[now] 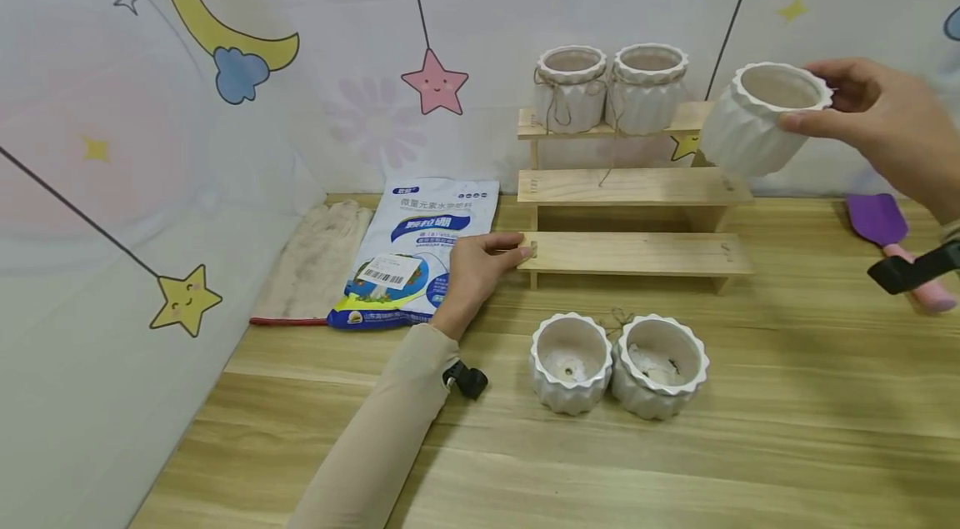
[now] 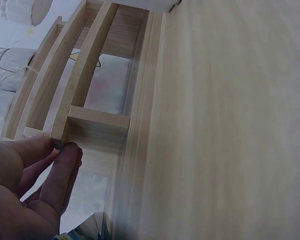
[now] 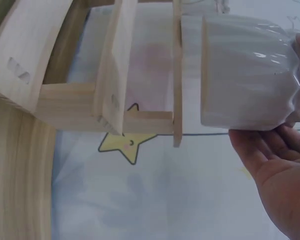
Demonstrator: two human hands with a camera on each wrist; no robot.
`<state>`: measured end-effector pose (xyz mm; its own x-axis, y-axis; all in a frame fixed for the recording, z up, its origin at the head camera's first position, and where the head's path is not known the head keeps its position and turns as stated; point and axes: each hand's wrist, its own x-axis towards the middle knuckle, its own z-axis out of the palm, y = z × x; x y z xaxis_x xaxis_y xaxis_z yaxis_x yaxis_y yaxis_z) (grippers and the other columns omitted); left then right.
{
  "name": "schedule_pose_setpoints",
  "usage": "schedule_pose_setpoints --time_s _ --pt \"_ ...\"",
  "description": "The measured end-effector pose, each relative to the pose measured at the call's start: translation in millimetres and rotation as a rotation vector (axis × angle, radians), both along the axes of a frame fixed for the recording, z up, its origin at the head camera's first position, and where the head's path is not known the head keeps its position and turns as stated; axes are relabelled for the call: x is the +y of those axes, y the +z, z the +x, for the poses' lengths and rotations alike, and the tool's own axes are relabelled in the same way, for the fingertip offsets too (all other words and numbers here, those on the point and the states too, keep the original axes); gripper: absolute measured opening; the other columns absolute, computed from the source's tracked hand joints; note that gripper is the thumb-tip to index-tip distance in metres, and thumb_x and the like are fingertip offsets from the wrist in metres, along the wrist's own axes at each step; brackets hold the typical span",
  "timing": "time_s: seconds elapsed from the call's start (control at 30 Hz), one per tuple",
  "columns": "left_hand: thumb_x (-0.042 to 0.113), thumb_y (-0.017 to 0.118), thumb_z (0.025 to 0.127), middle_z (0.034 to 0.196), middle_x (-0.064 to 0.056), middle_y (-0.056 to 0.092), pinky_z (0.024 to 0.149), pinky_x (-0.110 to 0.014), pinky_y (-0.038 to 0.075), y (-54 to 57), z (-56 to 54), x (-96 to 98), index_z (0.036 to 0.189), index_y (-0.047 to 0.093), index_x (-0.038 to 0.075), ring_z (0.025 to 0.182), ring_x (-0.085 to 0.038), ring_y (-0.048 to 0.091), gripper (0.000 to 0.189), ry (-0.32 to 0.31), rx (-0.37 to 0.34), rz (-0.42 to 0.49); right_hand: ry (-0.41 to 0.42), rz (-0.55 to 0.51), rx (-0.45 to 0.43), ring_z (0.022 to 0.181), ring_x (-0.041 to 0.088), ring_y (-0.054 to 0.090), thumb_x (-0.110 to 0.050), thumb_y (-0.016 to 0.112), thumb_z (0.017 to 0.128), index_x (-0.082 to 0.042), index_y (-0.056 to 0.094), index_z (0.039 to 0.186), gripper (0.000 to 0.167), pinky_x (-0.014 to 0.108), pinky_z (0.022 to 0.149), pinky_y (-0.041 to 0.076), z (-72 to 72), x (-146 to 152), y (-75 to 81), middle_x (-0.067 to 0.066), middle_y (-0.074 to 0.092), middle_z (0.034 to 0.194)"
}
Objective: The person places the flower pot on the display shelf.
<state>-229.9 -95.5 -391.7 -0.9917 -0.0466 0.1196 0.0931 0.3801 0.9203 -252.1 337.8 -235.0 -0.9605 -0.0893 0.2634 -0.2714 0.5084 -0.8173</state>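
Across the wood-grain surface (image 1: 825,404) a tiered stand (image 1: 633,186) faces near; the left hand (image 1: 480,271) pinches its lowest board (image 1: 637,252) at the left end, the right hand (image 1: 892,117) grips a tilted white pot (image 1: 750,125) at far right.

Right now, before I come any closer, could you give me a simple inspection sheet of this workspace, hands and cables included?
Surface: wood-grain table.
Job's things: three-step wooden stand; two white pots with twine on its top step; one held pot, tilted, off the stand; two more pots on the table, in front of the stand.
Clutter: printed bag; beige fabric item beside it; purple-bladed tool with pink handle.
Hands: left hand pinches the lowest step's left end; right hand grips the held pot near its rim.
Cables: nothing seen.
Surroundings: pale backdrop with cartoon prints.
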Motion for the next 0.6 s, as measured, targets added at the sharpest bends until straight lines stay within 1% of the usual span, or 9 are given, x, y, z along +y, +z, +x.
schedule_pose_setpoints --time_s 0.1,0.2,0.3,0.47,0.53,0.6 --pt "0.018 0.089 0.089 0.105 -0.005 0.081 0.094 -0.035 0.055 0.8 0.1 -0.4 0.111 0.084 0.006 0.113 -0.021 0.071 0.025 -0.002 0.0 -0.005 -0.008 0.017 0.011 0.105 -0.002 0.06 -0.013 0.078 0.098 -0.018 0.055 0.154 0.06 0.007 0.085 0.039 -9.8 -1 4.3 -0.018 0.063 0.122" --pt "0.019 0.089 0.089 0.107 -0.005 0.081 0.097 -0.035 0.054 0.5 -0.1 -0.1 0.111 0.085 0.007 0.114 -0.021 0.071 0.025 -0.006 -0.005 -0.006 -0.013 0.003 0.012 0.104 0.0 0.059 -0.013 0.079 0.097 -0.021 0.06 0.146 0.053 0.007 0.086 0.039 -18.4 -3 8.4 -0.017 0.063 0.12" --pt "0.02 0.089 0.09 0.108 -0.004 0.081 0.098 -0.036 0.054 0.3 -0.4 -0.1 0.111 0.085 0.007 0.115 -0.021 0.071 0.025 -0.006 -0.003 -0.01 -0.02 -0.002 0.012 0.103 0.002 0.058 -0.014 0.08 0.097 -0.023 0.062 0.141 0.049 0.008 0.086 0.039 -26.0 -4 12.4 -0.016 0.063 0.119" --pt "0.021 0.089 0.089 0.107 -0.004 0.081 0.099 -0.036 0.053 -0.1 -1.1 -0.9 0.111 0.085 0.008 0.115 -0.021 0.07 0.025 -0.005 0.006 -0.016 -0.026 0.024 0.018 0.104 0.001 0.056 -0.017 0.079 0.098 -0.019 0.058 0.15 0.056 0.007 0.088 0.039 -37.0 -7 16.9 -0.016 0.061 0.119" --pt "0.02 0.089 0.089 0.106 -0.004 0.081 0.097 -0.035 0.054 -0.5 -1.4 -1.1 0.111 0.085 0.008 0.114 -0.021 0.071 0.025 -0.005 0.008 -0.016 -0.019 0.003 0.011 0.103 0.002 0.057 -0.016 0.079 0.098 -0.02 0.059 0.148 0.054 0.007 0.089 0.04 -41.9 -8 18.6 -0.016 0.061 0.119" --pt "0.019 0.089 0.089 0.106 -0.004 0.081 0.095 -0.035 0.054 -1.1 -1.9 -1.2 0.111 0.085 0.008 0.113 -0.021 0.071 0.025 -0.007 0.009 -0.016 -0.02 -0.017 0.005 0.102 0.002 0.057 -0.014 0.079 0.098 -0.023 0.062 0.142 0.048 0.008 0.087 0.039 -45.6 -10 20.4 -0.016 0.061 0.116"
